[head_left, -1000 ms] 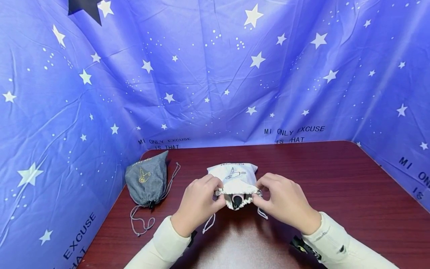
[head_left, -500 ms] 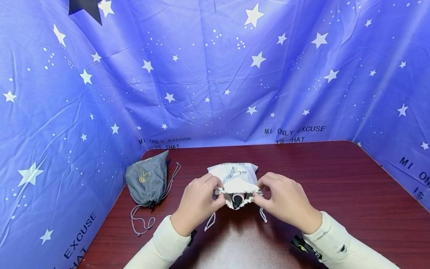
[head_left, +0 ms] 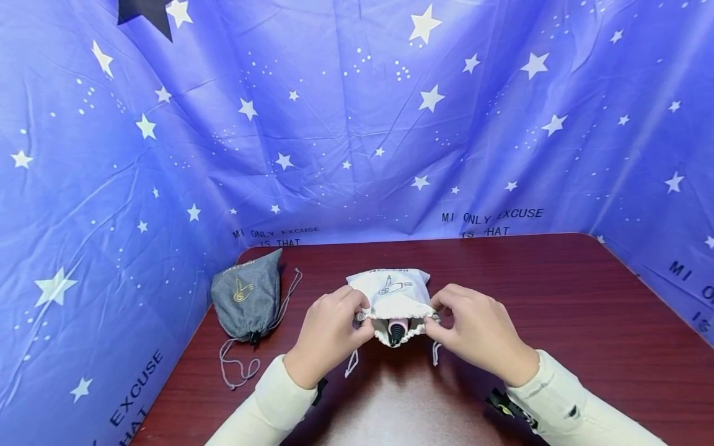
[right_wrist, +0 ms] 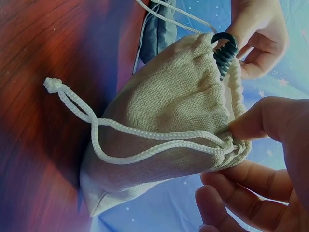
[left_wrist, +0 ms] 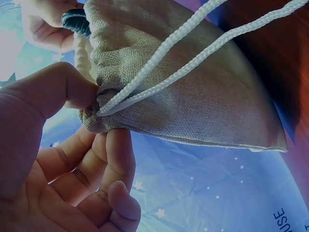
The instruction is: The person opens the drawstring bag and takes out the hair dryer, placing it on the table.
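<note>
A white drawstring bag (head_left: 385,286) with a printed hair dryer drawing lies at mid table, its gathered mouth toward me. My left hand (head_left: 334,331) pinches the left corner of the mouth between thumb and fingers. On the other corner, my right hand (head_left: 474,331) pinches the rim the same way. The mouth gapes between them. Inside shows the pink end of an object with a black ribbed cord sleeve (head_left: 396,333); the rest is hidden in the cloth. White drawstring loops (right_wrist: 91,116) hang from both corners, one loop (left_wrist: 164,60) crossing the left wrist view.
A grey drawstring bag (head_left: 248,297) with a gold print stands to the left on the dark red wooden table (head_left: 558,310), its mouth drawn together and cords trailing. A blue star-patterned cloth (head_left: 346,124) walls the table at the back and sides.
My right hand has shifted slightly right, spreading the bag's mouth a little wider. The right drawstring loop has swung to hang straighter. The left hand keeps its grip; the head view has shifted slightly.
</note>
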Tool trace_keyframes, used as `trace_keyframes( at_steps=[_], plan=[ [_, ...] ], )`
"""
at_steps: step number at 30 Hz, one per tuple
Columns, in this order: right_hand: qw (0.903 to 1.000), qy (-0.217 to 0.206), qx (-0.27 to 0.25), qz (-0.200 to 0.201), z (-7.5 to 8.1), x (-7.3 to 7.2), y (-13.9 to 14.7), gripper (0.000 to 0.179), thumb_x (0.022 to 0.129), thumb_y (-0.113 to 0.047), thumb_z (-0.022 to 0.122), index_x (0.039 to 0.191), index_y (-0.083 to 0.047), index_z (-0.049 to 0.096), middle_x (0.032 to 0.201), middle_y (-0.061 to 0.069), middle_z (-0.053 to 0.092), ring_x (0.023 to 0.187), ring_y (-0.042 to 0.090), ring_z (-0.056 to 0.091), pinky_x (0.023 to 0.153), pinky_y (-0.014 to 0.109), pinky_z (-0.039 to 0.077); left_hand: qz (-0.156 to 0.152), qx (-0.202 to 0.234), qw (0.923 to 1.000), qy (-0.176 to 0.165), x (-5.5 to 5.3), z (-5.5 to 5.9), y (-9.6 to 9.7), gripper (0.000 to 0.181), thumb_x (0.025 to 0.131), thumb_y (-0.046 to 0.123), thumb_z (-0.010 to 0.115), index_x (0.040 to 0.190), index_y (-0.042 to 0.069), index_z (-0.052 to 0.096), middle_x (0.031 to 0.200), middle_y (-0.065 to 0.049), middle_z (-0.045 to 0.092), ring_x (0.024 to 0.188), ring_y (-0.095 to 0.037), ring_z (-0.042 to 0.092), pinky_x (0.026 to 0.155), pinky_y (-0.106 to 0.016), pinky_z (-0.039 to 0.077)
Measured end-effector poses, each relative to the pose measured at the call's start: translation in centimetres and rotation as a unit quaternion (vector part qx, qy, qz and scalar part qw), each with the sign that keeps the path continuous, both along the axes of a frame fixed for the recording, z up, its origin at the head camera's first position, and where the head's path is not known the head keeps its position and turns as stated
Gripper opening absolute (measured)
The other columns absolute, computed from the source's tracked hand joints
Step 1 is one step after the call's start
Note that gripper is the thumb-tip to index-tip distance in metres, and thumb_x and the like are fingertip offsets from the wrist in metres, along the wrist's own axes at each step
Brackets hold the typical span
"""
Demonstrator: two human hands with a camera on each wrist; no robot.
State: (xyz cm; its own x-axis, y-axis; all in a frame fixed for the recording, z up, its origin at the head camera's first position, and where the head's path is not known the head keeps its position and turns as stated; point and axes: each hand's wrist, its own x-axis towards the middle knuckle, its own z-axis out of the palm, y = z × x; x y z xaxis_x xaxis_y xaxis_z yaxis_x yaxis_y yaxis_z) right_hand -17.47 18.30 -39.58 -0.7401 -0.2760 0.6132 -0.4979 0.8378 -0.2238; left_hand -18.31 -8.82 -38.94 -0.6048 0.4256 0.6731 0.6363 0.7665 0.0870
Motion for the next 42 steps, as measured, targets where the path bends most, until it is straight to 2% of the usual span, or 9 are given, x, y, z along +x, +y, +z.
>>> trace_keyframes(
  at_steps=[17,24,32,42],
  plan=[
    [0.9999,-0.008,-0.004,-0.005,0.11,-0.2,0.13,0.013,0.074,-0.028,0.079,0.082,-0.032,0.069,0.078,-0.02,0.06,0.064,-0.001,0.053,0.051,0.025,0.04,0.005,0.003,0.9999,-0.01,-0.16,0.13,-0.38,0.023,0.068,0.015,0.08,0.088,0.016,0.069,0.076,0.008,0.06,0.059,-0.007,0.048,0.055,-0.027,0.043],
    [0.9999,-0.008,-0.005,-0.005,0.15,-0.31,0.34,0.012,0.075,-0.028,0.079,0.083,-0.031,0.07,0.079,-0.019,0.061,0.066,0.003,0.059,0.052,0.026,0.041,0.008,0.005,0.9999,-0.013,-0.14,0.27,-0.34,0.023,0.067,0.016,0.08,0.087,0.016,0.069,0.074,0.008,0.058,0.059,-0.008,0.048,0.055,-0.028,0.043],
    [0.9999,-0.004,-0.006,-0.008,0.16,-0.41,0.54,0.013,0.074,-0.027,0.078,0.082,-0.032,0.069,0.078,-0.02,0.061,0.066,-0.003,0.054,0.052,0.025,0.042,0.008,0.006,0.9999,-0.006,-0.33,0.18,-0.34,0.023,0.067,0.015,0.08,0.087,0.015,0.069,0.074,0.009,0.057,0.059,-0.008,0.048,0.055,-0.028,0.043],
    [0.9999,-0.006,-0.006,-0.008,0.17,-0.6,0.71,0.013,0.073,-0.026,0.078,0.082,-0.032,0.07,0.078,-0.02,0.06,0.066,-0.003,0.055,0.052,0.025,0.042,0.012,0.007,0.9999,-0.01,-0.5,0.03,-0.4,0.023,0.067,0.015,0.08,0.088,0.015,0.07,0.074,0.009,0.057,0.058,-0.009,0.047,0.054,-0.028,0.043]
  ],
)
